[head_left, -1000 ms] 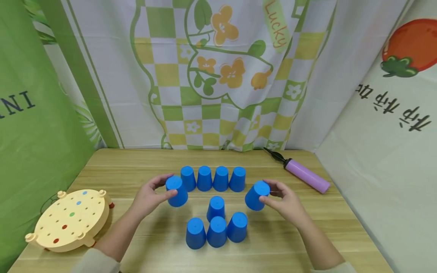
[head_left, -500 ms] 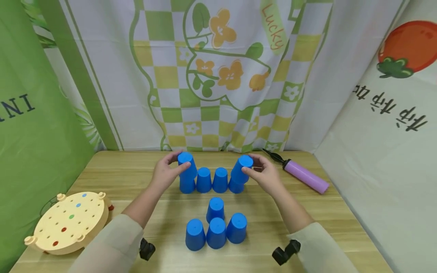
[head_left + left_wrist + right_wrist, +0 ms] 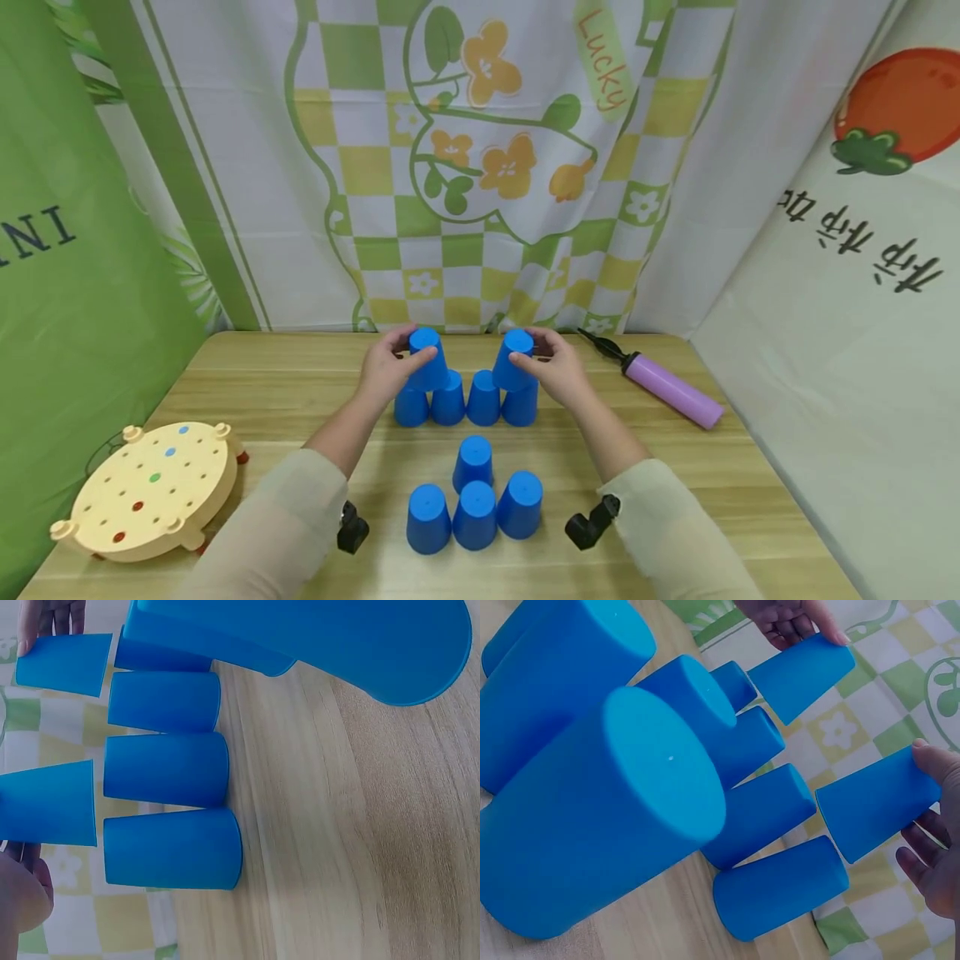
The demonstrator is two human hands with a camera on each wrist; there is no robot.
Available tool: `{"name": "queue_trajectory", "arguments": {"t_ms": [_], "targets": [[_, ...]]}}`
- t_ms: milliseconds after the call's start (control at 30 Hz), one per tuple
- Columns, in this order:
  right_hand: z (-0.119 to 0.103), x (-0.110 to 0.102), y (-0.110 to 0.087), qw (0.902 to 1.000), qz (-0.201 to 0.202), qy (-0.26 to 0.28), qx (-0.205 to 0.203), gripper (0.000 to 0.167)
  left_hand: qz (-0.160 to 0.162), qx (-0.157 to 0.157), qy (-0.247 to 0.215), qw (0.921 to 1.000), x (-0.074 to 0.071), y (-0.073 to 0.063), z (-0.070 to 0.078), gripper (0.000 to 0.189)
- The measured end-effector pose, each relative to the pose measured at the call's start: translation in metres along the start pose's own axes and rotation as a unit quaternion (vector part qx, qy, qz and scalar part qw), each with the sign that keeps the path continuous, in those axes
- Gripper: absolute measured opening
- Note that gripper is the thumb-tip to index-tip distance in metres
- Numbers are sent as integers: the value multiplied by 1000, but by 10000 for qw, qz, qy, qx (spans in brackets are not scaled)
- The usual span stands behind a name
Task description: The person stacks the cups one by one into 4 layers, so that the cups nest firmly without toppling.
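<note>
My left hand (image 3: 387, 367) pinches an upside-down blue plastic cup (image 3: 429, 367) between thumb and fingers. My right hand (image 3: 561, 368) grips a matching cup (image 3: 512, 368) the same way. Both are held just over a back row of upturned blue cups (image 3: 447, 404), each above the neighbouring pair at its end. In the left wrist view a narrow gap shows between the left-hand cup (image 3: 49, 802) and the row. The right wrist view shows a similar gap beneath the right-hand cup (image 3: 877, 802).
Nearer on the wooden table (image 3: 315, 567), three upturned cups (image 3: 476, 517) form a front row, with a single cup (image 3: 473, 462) behind the middle one. A round cream pegged board (image 3: 153, 487) lies at left, and a purple hand pump (image 3: 671, 390) at back right. Curtains surround the table.
Both hands have carried their cups from the sides of the table up and back, over the ends of the back row, then inward toward each other. The standing cups have stayed put.
</note>
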State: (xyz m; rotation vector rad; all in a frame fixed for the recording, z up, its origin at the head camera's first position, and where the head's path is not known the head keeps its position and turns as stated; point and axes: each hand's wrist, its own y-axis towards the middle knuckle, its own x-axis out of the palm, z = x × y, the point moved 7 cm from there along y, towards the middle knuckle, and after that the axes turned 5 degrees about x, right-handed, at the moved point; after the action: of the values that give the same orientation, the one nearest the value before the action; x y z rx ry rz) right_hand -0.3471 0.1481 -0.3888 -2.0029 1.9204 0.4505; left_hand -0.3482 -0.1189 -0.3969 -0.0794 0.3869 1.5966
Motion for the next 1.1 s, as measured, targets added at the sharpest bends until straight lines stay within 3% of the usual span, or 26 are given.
{"name": "queue_trajectory", "arguments": {"t_ms": [400, 867, 1100], "targets": [[2, 11, 3, 10000, 0, -29, -52, 57, -182, -120, 67, 9997, 7, 1, -3, 60], [5, 12, 4, 9995, -48, -179, -245, 60, -250, 75, 97, 9996, 14, 0, -1, 63], [5, 1, -9, 9991, 57, 242, -342, 65, -164, 244, 30, 9996, 3, -4, -5, 68]]}}
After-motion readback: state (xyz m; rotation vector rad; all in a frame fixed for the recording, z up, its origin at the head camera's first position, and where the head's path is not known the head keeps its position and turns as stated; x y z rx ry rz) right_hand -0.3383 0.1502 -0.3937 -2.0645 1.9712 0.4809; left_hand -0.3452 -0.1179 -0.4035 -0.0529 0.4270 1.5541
